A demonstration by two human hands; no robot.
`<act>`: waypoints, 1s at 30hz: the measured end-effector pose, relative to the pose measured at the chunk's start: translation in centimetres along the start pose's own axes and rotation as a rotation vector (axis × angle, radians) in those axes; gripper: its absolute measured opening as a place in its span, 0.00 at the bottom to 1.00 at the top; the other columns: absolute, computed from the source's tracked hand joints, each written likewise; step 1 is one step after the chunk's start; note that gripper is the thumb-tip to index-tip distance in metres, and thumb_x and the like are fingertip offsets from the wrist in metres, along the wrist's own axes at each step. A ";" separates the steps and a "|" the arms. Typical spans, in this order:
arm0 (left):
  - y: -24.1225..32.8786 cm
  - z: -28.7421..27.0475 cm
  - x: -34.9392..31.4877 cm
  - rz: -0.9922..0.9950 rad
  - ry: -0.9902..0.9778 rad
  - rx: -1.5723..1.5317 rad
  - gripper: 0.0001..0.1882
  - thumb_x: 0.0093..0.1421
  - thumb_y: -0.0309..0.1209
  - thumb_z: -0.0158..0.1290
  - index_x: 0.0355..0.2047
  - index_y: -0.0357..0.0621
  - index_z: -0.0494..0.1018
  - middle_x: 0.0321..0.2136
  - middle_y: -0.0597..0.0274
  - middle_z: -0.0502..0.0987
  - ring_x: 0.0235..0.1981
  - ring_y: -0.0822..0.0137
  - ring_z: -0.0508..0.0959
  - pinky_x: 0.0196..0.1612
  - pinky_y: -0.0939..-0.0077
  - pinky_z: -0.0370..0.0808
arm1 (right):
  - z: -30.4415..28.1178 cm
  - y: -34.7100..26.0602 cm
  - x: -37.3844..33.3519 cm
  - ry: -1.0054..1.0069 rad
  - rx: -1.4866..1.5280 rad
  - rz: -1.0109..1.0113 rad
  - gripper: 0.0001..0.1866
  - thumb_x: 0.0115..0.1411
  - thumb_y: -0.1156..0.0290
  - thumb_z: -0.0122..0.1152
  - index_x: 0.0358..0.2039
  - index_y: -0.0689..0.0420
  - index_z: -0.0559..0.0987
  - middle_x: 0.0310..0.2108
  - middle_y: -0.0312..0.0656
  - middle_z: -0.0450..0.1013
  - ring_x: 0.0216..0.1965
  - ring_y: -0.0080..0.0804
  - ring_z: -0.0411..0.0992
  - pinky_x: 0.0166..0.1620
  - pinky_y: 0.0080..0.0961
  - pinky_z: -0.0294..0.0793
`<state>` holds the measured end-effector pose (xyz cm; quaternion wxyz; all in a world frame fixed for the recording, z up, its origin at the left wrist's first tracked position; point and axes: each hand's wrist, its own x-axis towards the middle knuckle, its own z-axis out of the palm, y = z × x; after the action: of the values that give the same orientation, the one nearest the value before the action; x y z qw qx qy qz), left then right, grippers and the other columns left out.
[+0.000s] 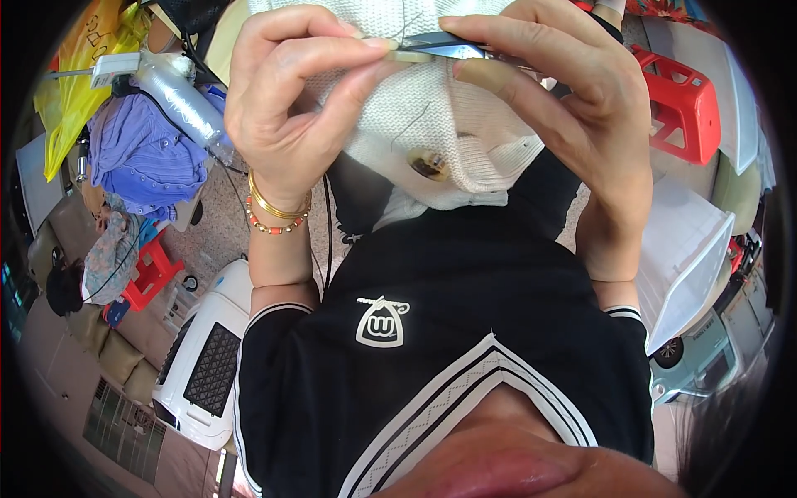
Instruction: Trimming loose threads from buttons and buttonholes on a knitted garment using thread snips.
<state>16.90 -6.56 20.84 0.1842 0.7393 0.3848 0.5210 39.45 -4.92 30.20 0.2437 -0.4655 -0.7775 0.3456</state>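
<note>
A cream knitted garment (398, 124) lies across my lap, a dark loose thread on its surface. My left hand (286, 104), wearing a gold bangle and a beaded bracelet, is closed in a pinch at the garment's upper part; what its fingertips grip is too small to make out. Between the fingers of my right hand (573, 83) is a small pair of scissors (444, 43), its blades pointing left and reaching my left fingertips. A tan plaster-like wrap covers the right thumb's tip. Lower on the knit shows a brown, shiny button-like piece (429, 164).
To the left, a purple knitted garment (149, 149) lies beside a plastic-wrapped roll (178, 100) and a yellow bag (79, 83). A red stool (685, 104) and a translucent plastic bin (685, 249) stand at the right. Lower left is a white toy car (207, 357).
</note>
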 end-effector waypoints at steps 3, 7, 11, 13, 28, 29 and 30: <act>-0.3 0.1 -0.3 0.021 0.020 -0.055 0.14 0.48 0.15 0.66 0.36 0.38 0.79 0.39 0.59 0.75 0.40 0.69 0.77 0.50 0.73 0.74 | 0.0 0.1 0.3 -0.014 0.021 -0.013 0.15 0.51 0.77 0.71 0.41 0.63 0.83 0.23 0.41 0.70 0.23 0.29 0.69 0.26 0.25 0.65; -0.2 0.4 0.0 0.058 0.011 -0.044 0.14 0.49 0.16 0.66 0.37 0.38 0.79 0.40 0.59 0.74 0.40 0.68 0.78 0.58 0.62 0.70 | 0.0 0.4 0.4 -0.014 -0.004 -0.036 0.15 0.52 0.76 0.71 0.40 0.64 0.82 0.23 0.41 0.70 0.23 0.30 0.69 0.26 0.26 0.66; 0.0 0.5 -0.1 0.051 0.015 -0.051 0.14 0.49 0.16 0.66 0.37 0.38 0.79 0.39 0.58 0.75 0.39 0.68 0.79 0.59 0.59 0.69 | -0.5 -0.1 0.4 -0.008 -0.042 -0.067 0.14 0.52 0.75 0.71 0.39 0.64 0.82 0.24 0.42 0.71 0.23 0.32 0.70 0.26 0.26 0.67; 0.0 0.4 0.0 0.061 0.012 -0.036 0.14 0.49 0.16 0.66 0.36 0.38 0.79 0.38 0.59 0.75 0.39 0.68 0.79 0.59 0.59 0.69 | -0.9 -0.6 0.6 -0.050 -0.021 0.037 0.14 0.51 0.75 0.71 0.39 0.64 0.82 0.24 0.42 0.71 0.23 0.33 0.70 0.26 0.27 0.67; -0.2 0.9 0.2 0.123 0.056 -0.004 0.16 0.44 0.15 0.68 0.34 0.41 0.82 0.35 0.62 0.74 0.33 0.71 0.79 0.45 0.69 0.72 | -0.6 0.1 0.5 -0.059 -0.035 -0.058 0.13 0.51 0.75 0.71 0.38 0.63 0.82 0.24 0.42 0.71 0.24 0.34 0.70 0.26 0.27 0.67; -0.3 1.0 0.4 0.158 0.062 -0.013 0.15 0.43 0.14 0.67 0.33 0.41 0.82 0.34 0.63 0.72 0.31 0.73 0.77 0.32 0.81 0.73 | -0.4 0.1 0.4 -0.037 -0.013 -0.051 0.13 0.51 0.75 0.70 0.38 0.64 0.82 0.24 0.42 0.71 0.24 0.34 0.71 0.27 0.27 0.67; -0.3 0.9 0.4 0.159 0.062 -0.014 0.15 0.43 0.14 0.67 0.33 0.41 0.82 0.34 0.63 0.72 0.31 0.73 0.77 0.32 0.81 0.73 | -0.3 0.1 0.3 -0.016 0.009 -0.045 0.13 0.51 0.75 0.70 0.38 0.64 0.82 0.25 0.43 0.71 0.25 0.34 0.71 0.27 0.26 0.68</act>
<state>17.69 -5.96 20.53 0.1353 0.7499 0.3266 0.5592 39.60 -4.49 30.31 0.2473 -0.4442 -0.7881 0.3471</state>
